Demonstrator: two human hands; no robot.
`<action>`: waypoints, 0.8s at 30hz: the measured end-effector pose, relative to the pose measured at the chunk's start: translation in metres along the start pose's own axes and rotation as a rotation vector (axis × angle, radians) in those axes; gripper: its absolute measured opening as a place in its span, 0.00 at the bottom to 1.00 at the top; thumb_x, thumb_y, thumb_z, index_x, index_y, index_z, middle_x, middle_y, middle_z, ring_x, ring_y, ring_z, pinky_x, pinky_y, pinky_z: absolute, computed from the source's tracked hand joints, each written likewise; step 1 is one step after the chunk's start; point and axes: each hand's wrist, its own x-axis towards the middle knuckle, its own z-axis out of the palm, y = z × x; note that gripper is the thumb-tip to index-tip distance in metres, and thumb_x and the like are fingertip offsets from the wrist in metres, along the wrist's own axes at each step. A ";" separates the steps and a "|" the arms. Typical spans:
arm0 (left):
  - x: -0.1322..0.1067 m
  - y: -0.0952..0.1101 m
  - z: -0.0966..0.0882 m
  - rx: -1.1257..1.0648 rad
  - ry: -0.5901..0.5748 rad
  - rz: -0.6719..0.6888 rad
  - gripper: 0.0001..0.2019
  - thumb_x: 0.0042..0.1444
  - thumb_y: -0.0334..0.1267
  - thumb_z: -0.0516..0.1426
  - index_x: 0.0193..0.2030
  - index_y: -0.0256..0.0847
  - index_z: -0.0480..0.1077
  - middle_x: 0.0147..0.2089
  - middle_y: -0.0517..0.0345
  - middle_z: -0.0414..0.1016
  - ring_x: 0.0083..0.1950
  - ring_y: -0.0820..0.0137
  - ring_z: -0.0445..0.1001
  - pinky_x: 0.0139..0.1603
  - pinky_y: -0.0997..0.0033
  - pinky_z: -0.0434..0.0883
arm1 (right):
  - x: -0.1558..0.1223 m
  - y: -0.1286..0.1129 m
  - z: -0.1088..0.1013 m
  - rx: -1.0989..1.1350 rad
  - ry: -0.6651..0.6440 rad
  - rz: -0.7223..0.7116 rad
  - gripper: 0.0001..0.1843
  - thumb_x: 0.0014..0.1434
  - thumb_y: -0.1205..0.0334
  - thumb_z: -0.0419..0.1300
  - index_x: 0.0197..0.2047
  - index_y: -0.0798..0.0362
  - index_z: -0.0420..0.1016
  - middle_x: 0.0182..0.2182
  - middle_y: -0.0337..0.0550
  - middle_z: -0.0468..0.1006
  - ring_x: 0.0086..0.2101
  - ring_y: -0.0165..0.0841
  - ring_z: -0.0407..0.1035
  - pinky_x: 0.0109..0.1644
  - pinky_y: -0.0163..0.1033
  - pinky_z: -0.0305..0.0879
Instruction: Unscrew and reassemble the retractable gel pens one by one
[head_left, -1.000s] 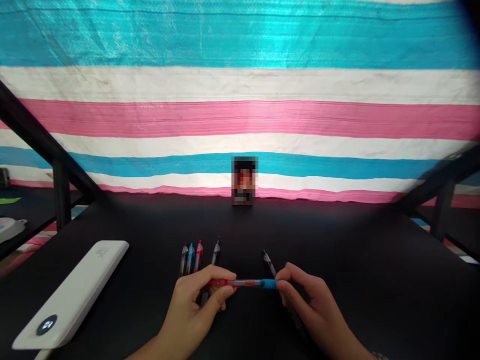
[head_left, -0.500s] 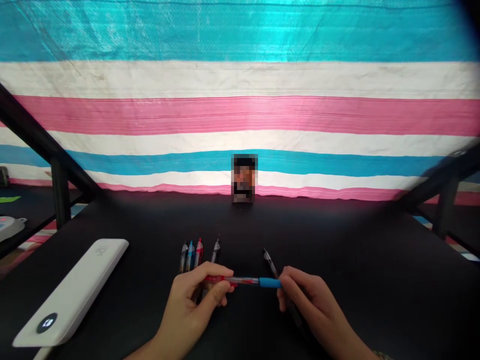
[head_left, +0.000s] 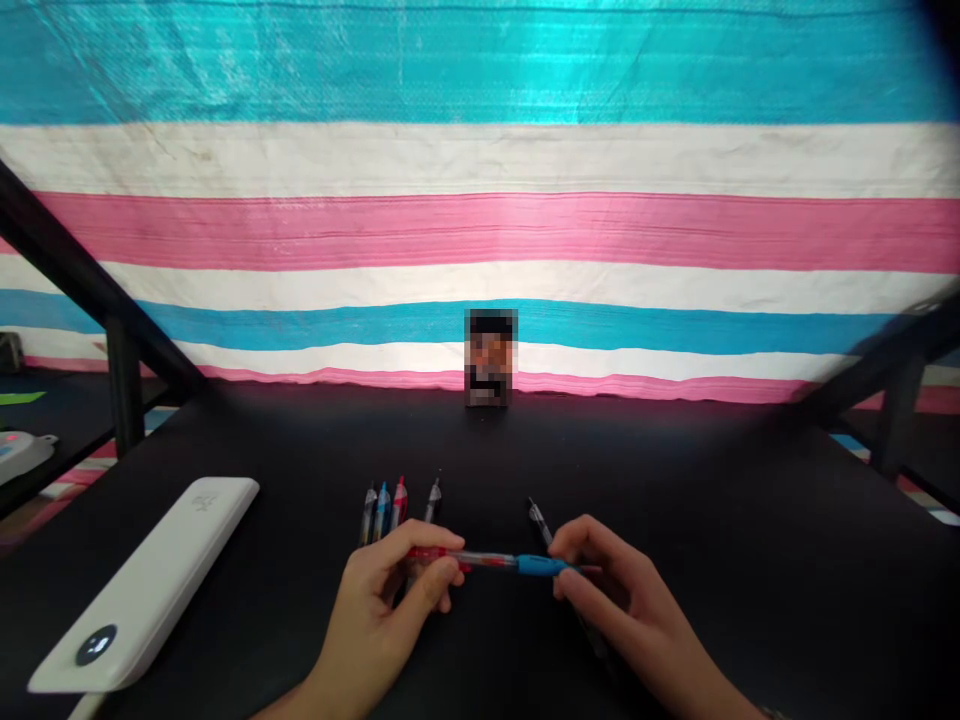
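Between my two hands a pen (head_left: 486,560) lies level, with a red end, a clear barrel and a blue grip. My left hand (head_left: 379,605) pinches the red end between thumb and forefinger. At the blue grip, the thumb and fingers of my right hand (head_left: 619,600) close around the pen, and a thin tip shows past the grip between them. Beneath my right hand a black pen (head_left: 537,518) lies slanted on the table, partly covered. Beyond my left hand are a dark pen (head_left: 368,512), a blue pen (head_left: 382,510), a red pen (head_left: 399,502) and another black-and-clear pen (head_left: 433,500), their near ends hidden.
A white power bank (head_left: 161,570) with a lit display lies on the black table (head_left: 300,440) at the left. At the back stands a small blurred-out object (head_left: 489,358), in front of a striped sheet (head_left: 480,230). Black frame bars (head_left: 124,380) slant along both sides.
My right thumb and fingers have shifted on the blue grip and spread a little, baring more of it and the tip. My left hand keeps its hold on the red end.
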 end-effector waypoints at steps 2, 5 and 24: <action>-0.001 -0.001 0.000 -0.011 -0.001 -0.007 0.07 0.62 0.33 0.61 0.42 0.48 0.80 0.26 0.64 0.81 0.24 0.76 0.78 0.29 0.82 0.73 | 0.000 -0.001 0.000 0.005 -0.030 0.036 0.23 0.68 0.41 0.54 0.34 0.52 0.72 0.25 0.35 0.65 0.25 0.30 0.57 0.28 0.35 0.53; -0.001 -0.002 0.001 -0.029 -0.003 -0.007 0.06 0.63 0.33 0.61 0.42 0.48 0.80 0.26 0.63 0.80 0.24 0.75 0.78 0.28 0.82 0.73 | -0.001 0.000 0.000 0.009 -0.048 0.066 0.27 0.69 0.40 0.53 0.27 0.52 0.69 0.22 0.33 0.61 0.24 0.29 0.54 0.28 0.36 0.50; 0.002 -0.003 0.002 -0.131 0.019 -0.113 0.05 0.63 0.39 0.62 0.41 0.45 0.80 0.26 0.61 0.80 0.24 0.73 0.77 0.28 0.80 0.74 | 0.001 0.001 0.000 0.124 -0.049 0.060 0.26 0.67 0.41 0.57 0.28 0.53 0.70 0.23 0.36 0.68 0.24 0.28 0.56 0.29 0.35 0.52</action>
